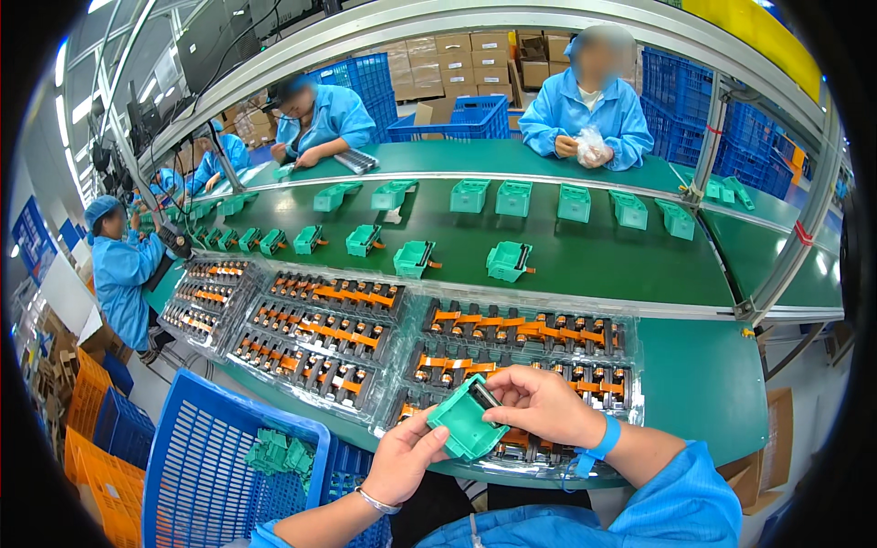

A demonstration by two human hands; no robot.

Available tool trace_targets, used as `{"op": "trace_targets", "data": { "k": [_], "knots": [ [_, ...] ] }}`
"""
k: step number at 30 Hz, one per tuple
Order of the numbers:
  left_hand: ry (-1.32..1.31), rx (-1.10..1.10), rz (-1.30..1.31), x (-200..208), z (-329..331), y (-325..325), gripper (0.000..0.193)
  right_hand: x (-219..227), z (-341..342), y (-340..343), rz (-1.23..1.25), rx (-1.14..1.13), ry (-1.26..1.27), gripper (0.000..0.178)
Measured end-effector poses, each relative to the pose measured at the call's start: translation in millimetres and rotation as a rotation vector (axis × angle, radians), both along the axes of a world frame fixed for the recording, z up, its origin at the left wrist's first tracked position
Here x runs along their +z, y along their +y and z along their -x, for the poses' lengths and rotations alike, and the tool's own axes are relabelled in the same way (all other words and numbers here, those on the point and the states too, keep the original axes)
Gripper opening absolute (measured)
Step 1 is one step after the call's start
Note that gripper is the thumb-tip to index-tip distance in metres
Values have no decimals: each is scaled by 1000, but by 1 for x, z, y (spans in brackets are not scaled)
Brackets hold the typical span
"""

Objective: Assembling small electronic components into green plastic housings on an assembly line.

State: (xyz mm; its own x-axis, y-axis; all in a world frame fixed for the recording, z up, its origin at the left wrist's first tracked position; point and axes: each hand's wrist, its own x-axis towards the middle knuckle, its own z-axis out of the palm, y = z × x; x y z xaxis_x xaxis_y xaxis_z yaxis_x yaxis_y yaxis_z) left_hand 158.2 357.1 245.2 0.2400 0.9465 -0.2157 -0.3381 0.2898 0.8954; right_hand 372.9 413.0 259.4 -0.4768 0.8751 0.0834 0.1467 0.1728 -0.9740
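Observation:
My left hand (400,464) grips a green plastic housing (466,429) by its left side, thumb on the inner face. The housing is tilted, its hollow side toward me. Along its upper right edge lies a narrow black part (482,393). My right hand (546,406) has its fingers pinched on that black part, at the housing's edge; its far side is hidden. Beneath my hands, clear plastic trays (416,315) hold rows of black parts with orange ribbon cables (352,293).
A blue basket (206,393) at lower left contains loose green pieces (281,454). Beyond the trays, a green conveyor belt (603,265) carries two rows of green housings (508,261). Metal frame posts (799,228) stand at right. Several people in blue work across and to the left.

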Motion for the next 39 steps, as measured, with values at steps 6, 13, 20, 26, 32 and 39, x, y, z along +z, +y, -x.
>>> {"op": "trace_targets", "data": {
  "k": [6, 13, 20, 26, 32, 39],
  "knots": [
    [148, 9, -96, -1, 0, -4, 44, 4, 2, -2, -312, -49, -197, 26],
    [122, 28, -37, 3, -2, -4, 45, 1, 5, -5, -317, -91, -228, 24],
    [169, 77, -109, 8, -7, -7, 44, -7, 8, -3, -274, -105, -97, 31],
    [136, 43, -104, 4, -9, -5, 45, -6, 7, -3, -241, -138, -134, 32],
    [173, 63, -123, 6, -8, -10, 43, -12, 13, -3, -250, -124, -47, 32],
    [164, 68, -28, 8, -14, -9, 41, -1, 16, -10, -651, -230, -302, 37]
  ]
}}
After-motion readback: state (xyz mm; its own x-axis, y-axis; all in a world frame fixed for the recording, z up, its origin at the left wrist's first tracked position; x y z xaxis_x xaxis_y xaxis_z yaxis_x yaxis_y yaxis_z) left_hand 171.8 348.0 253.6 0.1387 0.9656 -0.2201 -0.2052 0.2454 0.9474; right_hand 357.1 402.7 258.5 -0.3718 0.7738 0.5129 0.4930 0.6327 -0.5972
